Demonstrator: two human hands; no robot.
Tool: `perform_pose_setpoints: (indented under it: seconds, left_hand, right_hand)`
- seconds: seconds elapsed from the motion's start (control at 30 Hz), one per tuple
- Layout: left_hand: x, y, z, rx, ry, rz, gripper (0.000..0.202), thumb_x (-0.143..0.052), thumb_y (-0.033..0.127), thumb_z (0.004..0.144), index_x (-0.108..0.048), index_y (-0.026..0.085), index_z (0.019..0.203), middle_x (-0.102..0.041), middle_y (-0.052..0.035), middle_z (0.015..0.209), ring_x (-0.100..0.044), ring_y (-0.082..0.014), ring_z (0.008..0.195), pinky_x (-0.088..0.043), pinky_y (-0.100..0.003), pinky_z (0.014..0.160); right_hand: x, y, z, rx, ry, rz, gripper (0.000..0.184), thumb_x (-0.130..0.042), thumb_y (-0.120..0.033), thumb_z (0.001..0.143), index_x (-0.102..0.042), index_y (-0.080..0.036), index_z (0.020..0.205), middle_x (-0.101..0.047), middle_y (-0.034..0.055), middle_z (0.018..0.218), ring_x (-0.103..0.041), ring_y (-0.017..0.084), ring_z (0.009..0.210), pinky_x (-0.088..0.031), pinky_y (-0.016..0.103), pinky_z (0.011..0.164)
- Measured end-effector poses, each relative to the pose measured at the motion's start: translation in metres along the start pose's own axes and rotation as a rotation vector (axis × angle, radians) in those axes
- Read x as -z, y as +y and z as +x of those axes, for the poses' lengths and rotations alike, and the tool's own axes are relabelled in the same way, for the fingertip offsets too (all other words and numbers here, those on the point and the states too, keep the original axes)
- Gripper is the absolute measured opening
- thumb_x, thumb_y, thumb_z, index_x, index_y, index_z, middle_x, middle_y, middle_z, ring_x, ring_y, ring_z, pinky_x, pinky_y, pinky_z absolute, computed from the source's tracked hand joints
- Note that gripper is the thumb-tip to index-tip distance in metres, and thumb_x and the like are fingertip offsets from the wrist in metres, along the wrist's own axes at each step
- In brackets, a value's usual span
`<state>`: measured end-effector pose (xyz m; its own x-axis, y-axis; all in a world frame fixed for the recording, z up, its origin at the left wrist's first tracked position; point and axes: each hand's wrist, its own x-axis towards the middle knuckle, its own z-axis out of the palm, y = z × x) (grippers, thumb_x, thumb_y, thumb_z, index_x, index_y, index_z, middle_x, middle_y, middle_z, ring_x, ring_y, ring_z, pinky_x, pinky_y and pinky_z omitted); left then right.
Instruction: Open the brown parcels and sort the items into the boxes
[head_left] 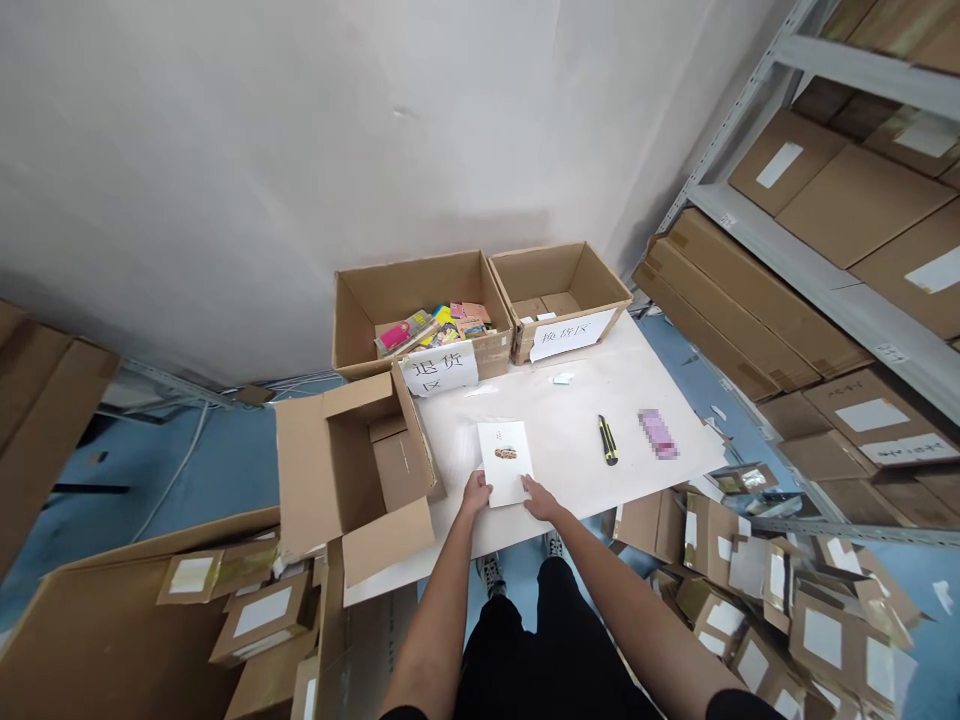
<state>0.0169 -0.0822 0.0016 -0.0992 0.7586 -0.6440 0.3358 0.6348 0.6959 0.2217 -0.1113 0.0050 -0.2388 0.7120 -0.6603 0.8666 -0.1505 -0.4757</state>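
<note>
A white booklet [504,459] with a small brown picture on its cover lies flat on the white table [570,420]. My left hand [475,494] grips its near left corner. My right hand [538,498] holds its near right corner, fingers pressed on the edge. An open, empty cardboard box [360,470] lies tipped on its side just left of my left hand.
A yellow-black utility knife [607,440] and a pink item [658,433] lie to the right. Two labelled open boxes stand at the table's far edge: the left box [412,300] holds colourful books, the right box [559,285] is nearly empty. Shelves [825,270] of cartons stand right; small cartons [780,590] litter the floor.
</note>
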Motion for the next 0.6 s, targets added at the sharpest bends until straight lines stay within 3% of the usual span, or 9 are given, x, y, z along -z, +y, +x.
perform_pose_setpoints:
  seconds: [0.07,0.17,0.23,0.3,0.37,0.43,0.5,0.6]
  left_hand:
    - [0.001,0.016,-0.013,-0.041,-0.029,-0.044,0.032,-0.068,0.022,0.080,-0.059,0.021,0.111,-0.074,-0.0022,0.095,-0.072,-0.0167,0.083,-0.054,-0.024,0.067]
    - [0.009,0.046,-0.038,-0.146,-0.112,-0.218,0.037,-0.072,0.033,0.080,-0.057,0.022,0.112,-0.073,-0.0046,0.105,-0.072,-0.0173,0.087,-0.055,-0.026,0.069]
    - [0.017,0.071,-0.056,-0.239,-0.183,-0.351,0.045,-0.077,0.042,0.077,-0.056,0.023,0.113,-0.072,-0.0068,0.114,-0.071,-0.0183,0.091,-0.055,-0.028,0.072]
    - [0.028,0.098,-0.076,-0.324,-0.237,-0.421,0.051,-0.080,0.048,0.075,-0.057,0.024,0.115,-0.070,-0.0082,0.122,-0.070,-0.0186,0.094,-0.054,-0.028,0.074]
    - [0.039,0.126,-0.097,-0.395,-0.285,-0.472,0.057,-0.082,0.049,0.076,-0.058,0.026,0.122,-0.068,-0.0088,0.130,-0.069,-0.0187,0.098,-0.054,-0.027,0.076]
    - [0.048,0.152,-0.116,-0.452,-0.338,-0.530,0.067,-0.084,0.047,0.077,-0.055,0.030,0.134,-0.066,-0.0082,0.133,-0.069,-0.0185,0.099,-0.054,-0.026,0.076]
    - [0.054,0.174,-0.131,-0.494,-0.366,-0.559,0.077,-0.087,0.043,0.075,-0.051,0.034,0.143,-0.066,-0.0072,0.132,-0.069,-0.0175,0.097,-0.054,-0.026,0.075]
    - [0.058,0.199,-0.144,-0.553,-0.330,-0.541,0.083,-0.090,0.040,0.072,-0.051,0.034,0.145,-0.067,-0.0075,0.129,-0.070,-0.0168,0.092,-0.056,-0.027,0.075]
  right_hand:
    - [0.012,0.005,-0.005,-0.030,0.079,0.181,0.083,-0.053,-0.032,0.094,-0.018,-0.027,0.169,-0.033,0.0086,0.170,-0.028,0.027,0.158,-0.030,0.050,0.125]
    - [0.042,0.014,-0.014,-0.102,0.185,0.611,0.084,-0.059,-0.046,0.093,-0.023,-0.026,0.167,-0.046,0.0144,0.162,-0.047,0.032,0.147,-0.046,0.050,0.112]
    - [0.072,0.019,-0.021,-0.068,0.210,0.935,0.089,-0.069,-0.051,0.087,-0.031,-0.024,0.162,-0.061,0.0168,0.146,-0.064,0.032,0.129,-0.054,0.047,0.101]
    - [0.112,0.020,-0.031,0.056,0.178,1.156,0.086,-0.080,-0.050,0.077,-0.047,-0.022,0.151,-0.073,0.0141,0.126,-0.072,0.030,0.111,-0.057,0.044,0.092]
    - [0.157,0.017,-0.046,0.233,0.099,1.255,0.073,-0.087,-0.043,0.070,-0.060,-0.022,0.133,-0.077,0.0106,0.114,-0.075,0.028,0.101,-0.058,0.040,0.087]
    - [0.200,0.008,-0.065,0.423,0.014,1.283,0.062,-0.089,-0.038,0.071,-0.063,-0.024,0.125,-0.077,0.0084,0.115,-0.075,0.025,0.101,-0.059,0.037,0.086]
    - [0.236,-0.002,-0.087,0.542,-0.032,1.286,0.062,-0.089,-0.035,0.073,-0.061,-0.027,0.128,-0.077,0.0066,0.118,-0.075,0.025,0.101,-0.060,0.036,0.086]
    - [0.271,-0.015,-0.114,0.661,-0.066,1.285,0.071,-0.089,-0.033,0.074,-0.056,-0.030,0.137,-0.077,0.0060,0.118,-0.076,0.026,0.101,-0.061,0.040,0.087]
